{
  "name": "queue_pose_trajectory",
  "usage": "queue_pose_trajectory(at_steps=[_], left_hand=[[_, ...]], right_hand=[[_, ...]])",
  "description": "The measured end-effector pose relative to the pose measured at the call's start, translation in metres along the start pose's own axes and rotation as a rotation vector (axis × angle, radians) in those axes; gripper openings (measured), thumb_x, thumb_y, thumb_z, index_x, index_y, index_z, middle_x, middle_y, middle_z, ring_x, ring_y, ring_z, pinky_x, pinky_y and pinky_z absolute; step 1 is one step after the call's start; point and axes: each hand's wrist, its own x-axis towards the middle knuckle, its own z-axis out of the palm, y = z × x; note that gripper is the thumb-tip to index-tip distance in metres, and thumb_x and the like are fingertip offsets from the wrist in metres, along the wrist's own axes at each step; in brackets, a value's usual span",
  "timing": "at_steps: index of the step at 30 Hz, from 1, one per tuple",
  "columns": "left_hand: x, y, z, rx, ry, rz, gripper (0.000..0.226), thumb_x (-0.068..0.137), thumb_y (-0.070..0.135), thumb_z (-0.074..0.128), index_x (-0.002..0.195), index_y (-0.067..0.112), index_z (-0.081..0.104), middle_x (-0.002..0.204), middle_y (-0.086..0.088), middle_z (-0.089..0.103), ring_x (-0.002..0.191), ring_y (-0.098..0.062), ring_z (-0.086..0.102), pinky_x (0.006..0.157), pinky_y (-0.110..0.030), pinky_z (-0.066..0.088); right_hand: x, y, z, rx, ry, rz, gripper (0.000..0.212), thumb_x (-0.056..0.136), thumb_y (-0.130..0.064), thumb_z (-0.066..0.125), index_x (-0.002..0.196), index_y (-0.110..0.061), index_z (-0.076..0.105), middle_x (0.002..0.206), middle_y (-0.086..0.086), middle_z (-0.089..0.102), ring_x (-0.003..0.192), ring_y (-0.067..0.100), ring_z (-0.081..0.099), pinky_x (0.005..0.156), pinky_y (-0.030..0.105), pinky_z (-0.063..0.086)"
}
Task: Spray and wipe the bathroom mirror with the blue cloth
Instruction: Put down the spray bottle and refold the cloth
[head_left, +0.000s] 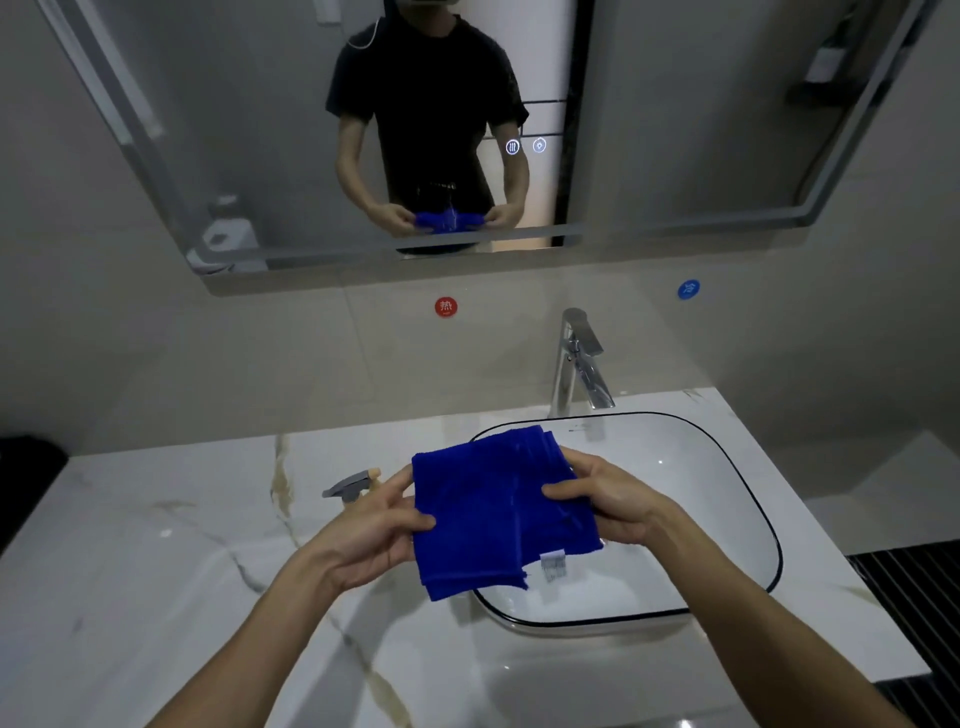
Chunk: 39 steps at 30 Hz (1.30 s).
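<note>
Holding the folded, deep blue cloth (493, 514) above the sink's (727, 457) left rim, left grip (374, 525) and right grip (608, 499) both pinching its side edges, white tag hanging near.

From my feed, I see a white marble counter (156, 545) with grey and tan veins filling the lower frame. At four o'clock sits a white basin (701, 519) with a thin black rim, a chrome faucet (579, 364) standing behind it at two o'clock. Beige wall tiles (260, 353) carry a red sticker (445, 306) and a blue sticker (688, 289). The light is dim.
</note>
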Motion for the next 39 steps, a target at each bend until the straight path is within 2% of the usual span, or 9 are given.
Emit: queue_pose_trajectory(at_steps=[4, 9, 15, 19, 22, 24, 27, 29, 39], left_hand=[[-0.001, 0.021, 0.005, 0.162, 0.013, 0.091, 0.042, 0.092, -0.020, 0.041, 0.119, 0.002, 0.065, 0.093, -0.015, 0.073, 0.078, -0.023, 0.072, 0.064, -0.027, 0.058], [0.002, 0.045, 0.002, 0.463, -0.030, 0.254, 0.047, 0.098, -0.011, 0.041, 0.092, 0.016, 0.079, 0.109, -0.012, 0.073, 0.103, -0.030, 0.068, 0.080, -0.034, 0.057], [0.009, 0.073, 0.006, 0.808, -0.239, 0.637, 0.063, 0.084, -0.019, 0.030, 0.098, 0.018, 0.078, 0.127, 0.004, 0.063, 0.115, -0.025, 0.063, 0.079, -0.033, 0.057], [0.025, 0.090, 0.013, 0.903, -0.253, 0.806, 0.063, 0.084, -0.029, 0.038, 0.088, 0.018, 0.079, 0.128, 0.005, 0.062, 0.120, -0.023, 0.059, 0.087, -0.034, 0.056], [0.035, 0.105, 0.021, 0.922, -0.259, 0.792, 0.058, 0.085, -0.019, 0.039, 0.091, 0.023, 0.079, 0.130, 0.008, 0.061, 0.123, -0.022, 0.057, 0.093, -0.032, 0.052], [0.041, 0.114, 0.033, 0.870, -0.269, 0.751, 0.046, 0.087, -0.005, 0.040, 0.093, 0.020, 0.078, 0.132, 0.006, 0.060, 0.124, -0.023, 0.056, 0.093, -0.034, 0.051], [0.055, 0.123, 0.063, 0.819, -0.168, 0.735, 0.019, 0.091, 0.025, 0.061, 0.093, 0.020, 0.079, 0.127, 0.010, 0.061, 0.118, -0.017, 0.059, 0.082, -0.031, 0.056], [0.069, 0.128, 0.085, 0.862, -0.101, 0.824, 0.012, 0.088, 0.022, 0.070, 0.095, 0.025, 0.080, 0.123, 0.015, 0.062, 0.116, -0.012, 0.059, 0.080, -0.027, 0.056], [0.155, 0.168, 0.205, 0.850, 0.097, 0.986, 0.021, 0.081, 0.020, 0.072, 0.098, 0.031, 0.078, 0.126, 0.011, 0.061, 0.114, -0.017, 0.063, 0.086, -0.033, 0.057]], right_hand=[[-0.009, -0.020, 0.000, -0.081, -0.050, -0.063, 0.045, 0.093, 0.021, 0.041, 0.103, -0.005, 0.075, 0.120, 0.020, 0.068, 0.102, 0.032, 0.069, 0.077, 0.033, 0.060], [-0.031, -0.051, -0.004, -0.137, -0.140, -0.076, 0.049, 0.094, 0.022, 0.036, 0.081, -0.002, 0.076, 0.147, 0.016, 0.052, 0.133, 0.038, 0.052, 0.089, 0.033, 0.058], [-0.052, -0.074, 0.000, -0.321, -0.049, -0.137, 0.051, 0.084, 0.015, 0.042, 0.063, -0.018, 0.075, 0.073, 0.000, 0.071, 0.070, 0.010, 0.067, 0.064, 0.019, 0.053], [-0.064, -0.096, -0.003, -0.424, -0.097, -0.164, 0.062, 0.093, 0.022, 0.035, 0.076, -0.018, 0.080, 0.085, -0.003, 0.073, 0.081, 0.009, 0.069, 0.070, 0.018, 0.054], [-0.070, -0.112, -0.016, -0.412, -0.134, -0.191, 0.025, 0.098, -0.003, 0.054, 0.113, -0.005, 0.073, 0.132, 0.018, 0.062, 0.125, 0.033, 0.058, 0.099, 0.035, 0.051], [-0.073, -0.120, -0.024, -0.420, -0.112, -0.203, 0.030, 0.097, -0.020, 0.061, 0.119, -0.003, 0.068, 0.140, 0.023, 0.053, 0.131, 0.038, 0.051, 0.102, 0.039, 0.048], [-0.072, -0.134, -0.022, -0.510, 0.134, -0.280, 0.015, 0.087, -0.024, 0.071, 0.096, -0.013, 0.073, 0.106, 0.003, 0.070, 0.100, 0.021, 0.065, 0.081, 0.027, 0.052], [-0.070, -0.148, -0.026, -0.575, 0.272, -0.364, 0.011, 0.084, -0.013, 0.077, 0.086, -0.013, 0.066, 0.088, -0.004, 0.068, 0.083, 0.013, 0.065, 0.068, 0.024, 0.051], [-0.095, -0.261, -0.115, -0.576, 0.290, -0.695, 0.017, 0.086, 0.005, 0.071, 0.089, -0.009, 0.060, 0.093, 0.004, 0.061, 0.073, 0.008, 0.066, 0.060, 0.020, 0.052]])
